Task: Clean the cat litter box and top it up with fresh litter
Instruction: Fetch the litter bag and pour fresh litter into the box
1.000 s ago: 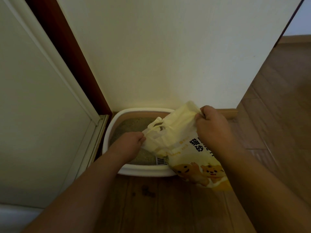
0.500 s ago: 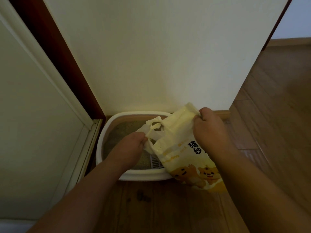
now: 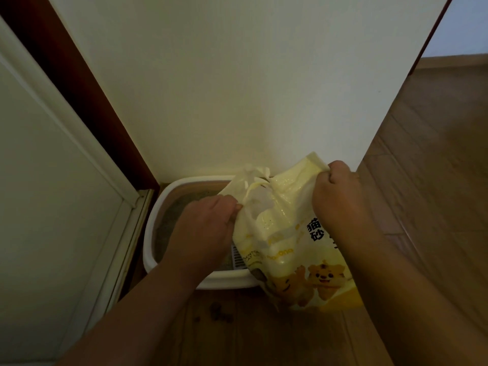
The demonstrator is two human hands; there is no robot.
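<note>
A white litter box (image 3: pixel 155 228) sits on the floor against the wall, with grey litter (image 3: pixel 182 207) inside. A yellow litter bag (image 3: pixel 285 233) printed with cartoon tigers stands over the box's right half, its top torn open. My left hand (image 3: pixel 203 228) pinches the bag's left top edge. My right hand (image 3: pixel 340 196) is clenched on the bag's upper right corner. The bag hides the right part of the box.
A white wall (image 3: pixel 237 88) stands directly behind the box. A white sliding door and its frame (image 3: pixel 66 194) flank the left. Scattered dark crumbs (image 3: pixel 219 315) lie on the wooden floor (image 3: pixel 435 180) in front of the box.
The bag's top has been pulled wider apart and its torn flap stands higher. My view has come closer to the box.
</note>
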